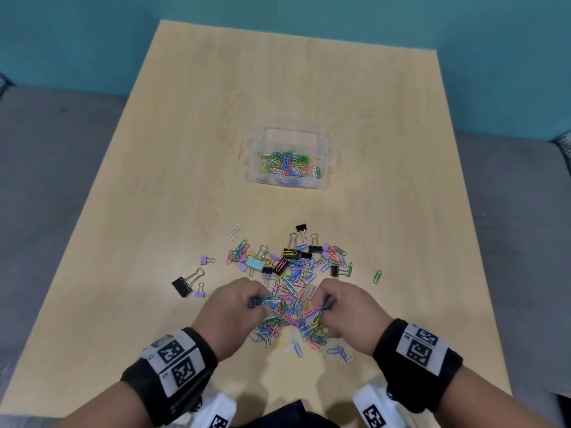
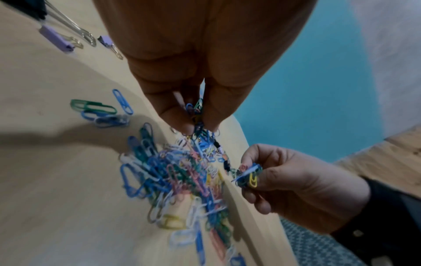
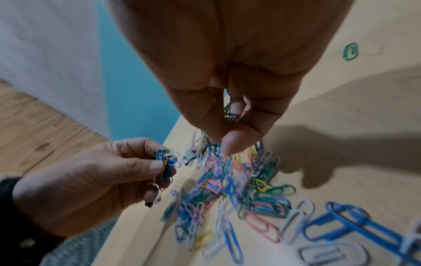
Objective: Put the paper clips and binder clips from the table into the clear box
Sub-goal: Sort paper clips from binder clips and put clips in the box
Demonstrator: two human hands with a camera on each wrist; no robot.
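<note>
I see the pale wood-grain counter [image 1: 185, 149] filling most of the head view, with a teal wall beyond its far edge and grey flooring to either side. The landmark I work from is the clear rectangular plastic box [image 1: 289, 157], which sits open near the middle of the counter and already holds a shallow layer of coloured paper clips.

Nearer to me than the box lies the loose heap of coloured wire paper clips [image 1: 296, 291], mixed at its far side with several black binder clips [image 1: 292, 253] and one pale blue binder clip [image 1: 255, 264]. Well to the left of the box and nearer to me, a large black binder clip [image 1: 182, 287] lies apart from the heap, with two small lilac binder clips [image 1: 200, 292] just beside it. A single green paper clip [image 1: 377, 277] lies alone to the right of the heap, nearer to me than the box.

My left hand [image 1: 230, 313] is over the near left part of the heap, fingers curled, and it pinches a small bunch of paper clips between thumb and fingertips [image 2: 182, 124]. My right hand [image 1: 346, 313] is over the near right part of the heap and likewise pinches a tangle of clips; the left wrist view shows blue and yellow ones in its grip. Both wrists wear black bands with printed square markers.
</note>
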